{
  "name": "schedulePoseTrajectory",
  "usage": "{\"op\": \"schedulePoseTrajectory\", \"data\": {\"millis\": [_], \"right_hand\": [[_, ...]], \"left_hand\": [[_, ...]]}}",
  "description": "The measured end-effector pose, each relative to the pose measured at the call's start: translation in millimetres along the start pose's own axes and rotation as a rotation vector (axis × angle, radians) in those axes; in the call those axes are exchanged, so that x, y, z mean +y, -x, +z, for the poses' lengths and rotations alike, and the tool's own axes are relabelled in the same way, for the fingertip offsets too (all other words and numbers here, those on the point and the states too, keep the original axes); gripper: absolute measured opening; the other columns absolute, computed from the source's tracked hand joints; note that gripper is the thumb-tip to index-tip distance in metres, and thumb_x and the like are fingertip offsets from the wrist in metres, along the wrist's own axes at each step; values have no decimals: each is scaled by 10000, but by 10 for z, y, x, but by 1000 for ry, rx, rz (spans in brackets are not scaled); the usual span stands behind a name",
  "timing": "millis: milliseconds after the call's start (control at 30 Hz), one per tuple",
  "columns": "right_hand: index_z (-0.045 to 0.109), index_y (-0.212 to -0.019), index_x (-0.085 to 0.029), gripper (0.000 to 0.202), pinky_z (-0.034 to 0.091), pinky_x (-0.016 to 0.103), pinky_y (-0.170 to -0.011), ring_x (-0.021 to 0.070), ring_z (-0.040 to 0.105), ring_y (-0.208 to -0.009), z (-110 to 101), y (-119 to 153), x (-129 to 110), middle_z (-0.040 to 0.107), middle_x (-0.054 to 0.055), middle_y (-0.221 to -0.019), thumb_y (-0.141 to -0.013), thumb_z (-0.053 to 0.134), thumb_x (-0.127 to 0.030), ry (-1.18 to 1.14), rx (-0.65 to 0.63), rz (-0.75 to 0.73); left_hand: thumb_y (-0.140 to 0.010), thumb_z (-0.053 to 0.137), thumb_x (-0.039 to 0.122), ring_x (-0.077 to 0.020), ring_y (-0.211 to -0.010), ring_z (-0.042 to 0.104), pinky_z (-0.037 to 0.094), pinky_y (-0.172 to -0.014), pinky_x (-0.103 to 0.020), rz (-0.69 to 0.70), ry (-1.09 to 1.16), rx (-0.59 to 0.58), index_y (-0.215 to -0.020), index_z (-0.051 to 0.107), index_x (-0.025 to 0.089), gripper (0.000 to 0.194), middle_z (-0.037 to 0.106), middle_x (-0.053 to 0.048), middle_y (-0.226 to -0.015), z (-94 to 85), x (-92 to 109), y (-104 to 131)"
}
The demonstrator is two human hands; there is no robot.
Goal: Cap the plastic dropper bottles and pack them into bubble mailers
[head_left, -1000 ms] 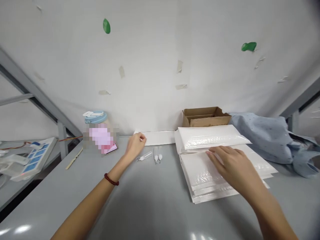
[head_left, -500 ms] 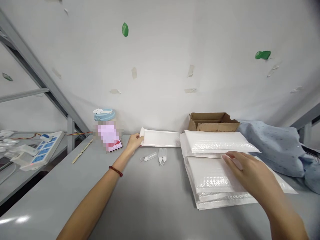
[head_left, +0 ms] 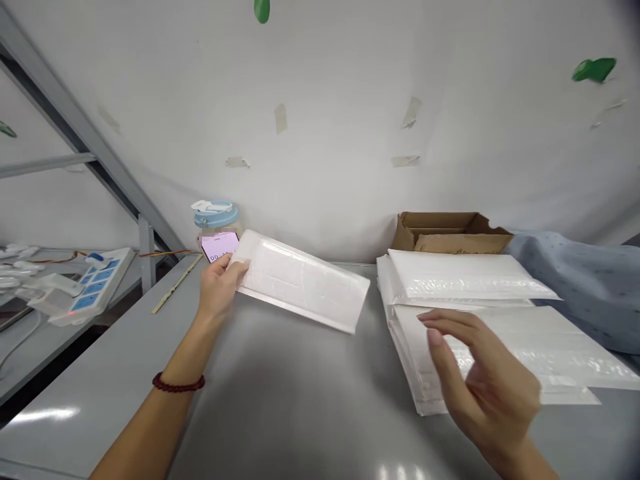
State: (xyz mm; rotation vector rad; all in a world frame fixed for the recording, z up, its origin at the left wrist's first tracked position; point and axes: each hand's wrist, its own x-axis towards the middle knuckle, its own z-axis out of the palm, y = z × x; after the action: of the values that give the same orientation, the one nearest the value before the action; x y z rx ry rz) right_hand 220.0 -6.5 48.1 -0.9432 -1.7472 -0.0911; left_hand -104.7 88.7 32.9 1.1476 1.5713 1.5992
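Note:
A white bubble mailer (head_left: 305,283) is lifted off the table, tilted down toward its right end. My left hand (head_left: 219,283) pinches its left end between thumb and fingers. On the right lies a stack of white bubble mailers (head_left: 540,333), fanned unevenly in two overlapping groups. My right hand (head_left: 483,383) hovers in front of that stack, thumb and fingers curved and apart, with nothing between them. The small clear bottles that lay on the table are out of sight, with the lifted mailer over that area.
Behind the stack stand an open cardboard box (head_left: 453,233) and a pale blue cloth (head_left: 565,273). A phone (head_left: 217,245) leans on a blue-lidded jar (head_left: 216,217) at the back left. A thin stick (head_left: 176,285) and a power strip (head_left: 95,287) lie farther left.
My left hand has raised the mailer from the table and brought it nearer and leftward. My right hand has come off the stack toward me. The view has shifted slightly.

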Motion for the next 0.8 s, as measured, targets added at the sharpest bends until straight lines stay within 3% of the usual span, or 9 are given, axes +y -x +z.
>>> {"op": "schedulePoseTrajectory", "data": {"millis": [100,233,400,500,567,667,800], "right_hand": [[545,-1065,-137,205,501,322,-810,209,582,-982,166,94,-78,591,123,-1005,-869,507,-90,-51,-215,-49],[419,-1271,-58,429,513,427,-878,317,482,-1174,436,291,-243,456,242,-1258,-898,506,-252,57,-549,-88],[226,-1394,-24,773,456,577,-907,466,293,-1298,632,571,-322,285,327,-1396,-837,589,-419,246,-697,-110],[129,-1424,-55,1117,440,611,-886,515,295,-1269,658,703,-318,226,347,-1396,-633,753,-535,247,-754,0],[101,-1431,-113,1215,429,609,-893,514,303,-1262,659,766,-314,206,325,-1395,-532,828,-489,233,-777,96],[24,-1435,-160,1205,416,574,-923,477,280,-1289,652,805,-314,177,290,-1406,-550,824,-328,184,-800,203],[-3,-1417,-170,1131,368,582,-942,457,286,-1268,641,761,-324,206,260,-1383,-545,716,-203,96,-844,217]], "left_hand": [[-571,651,304,-123,-541,483,343,-509,-220,-126,-22,-218,-656,603,160,174,561,27,-594,-61,84,35],[-581,672,277,-132,-540,518,344,-526,-223,-312,-72,-513,-632,622,143,152,597,12,-592,-12,110,145],[-625,676,271,-153,-629,570,389,-581,-235,-505,-91,-814,-744,659,132,183,650,-12,-696,188,68,359],[-654,653,259,-145,-650,569,398,-585,-228,-581,-83,-922,-778,658,140,172,643,-1,-709,286,27,460],[-666,632,244,-129,-640,559,394,-571,-214,-611,-78,-968,-788,657,145,159,634,11,-700,319,-2,494],[-664,607,230,-117,-615,550,388,-545,-200,-644,-77,-1015,-791,656,146,160,632,16,-687,323,-22,496],[-593,624,196,-131,-596,572,413,-529,-210,-664,-90,-1138,-794,677,142,215,662,3,-700,298,10,483]]}}
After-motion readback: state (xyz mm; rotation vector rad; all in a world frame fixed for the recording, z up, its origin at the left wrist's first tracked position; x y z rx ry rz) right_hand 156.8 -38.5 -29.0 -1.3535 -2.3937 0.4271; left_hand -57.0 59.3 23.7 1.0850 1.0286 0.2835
